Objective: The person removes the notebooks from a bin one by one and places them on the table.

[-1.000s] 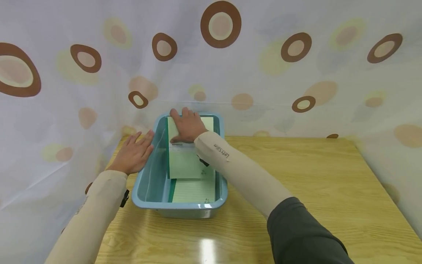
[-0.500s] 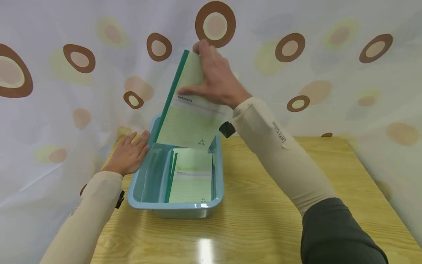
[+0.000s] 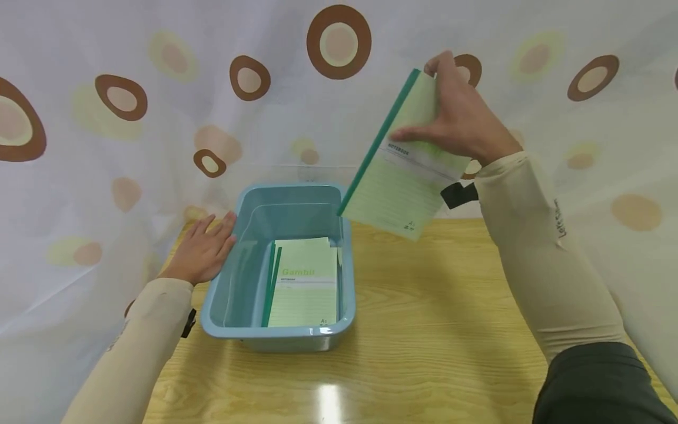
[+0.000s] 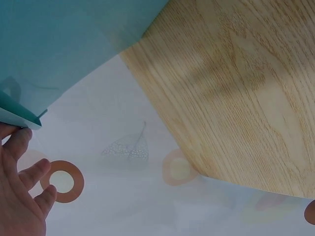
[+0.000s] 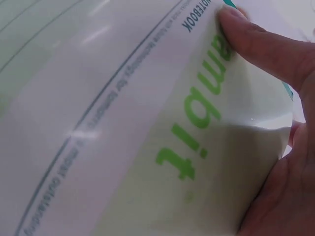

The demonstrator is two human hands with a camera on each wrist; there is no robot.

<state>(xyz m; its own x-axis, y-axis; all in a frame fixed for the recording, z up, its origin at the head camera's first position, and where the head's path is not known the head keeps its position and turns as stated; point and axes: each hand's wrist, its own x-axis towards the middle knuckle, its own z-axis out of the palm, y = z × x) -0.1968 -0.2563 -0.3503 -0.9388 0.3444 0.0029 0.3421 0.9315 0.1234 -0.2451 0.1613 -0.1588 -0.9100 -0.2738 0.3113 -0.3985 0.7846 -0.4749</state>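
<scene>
A pale green notebook point(image 3: 399, 176) with a dark green spine is gripped by my right hand point(image 3: 461, 118), thumb on the front cover and fingers behind the top edge. It hangs tilted, to the right of a blue plastic basin point(image 3: 278, 333). In the right wrist view the notebook point(image 5: 147, 108) fills most of the picture, its cover bending near the thumb. Inside the basin lie more notebooks point(image 3: 304, 294) of the same kind, stacked and slightly askew. My left hand point(image 3: 201, 250) rests on the basin's left rim, fingers mostly straight; the left wrist view shows the hand point(image 4: 24, 182) touching that rim.
The basin stands on a wood-grain table point(image 3: 424, 330), towards its left side. A white curtain point(image 3: 175, 118) with brown and yellow spots hangs behind and at the sides. Wooden surface stretches out to the right of the basin.
My right hand has lifted the top notebook out of the basin and carried it up and to the right. The left hand has stayed on the rim.
</scene>
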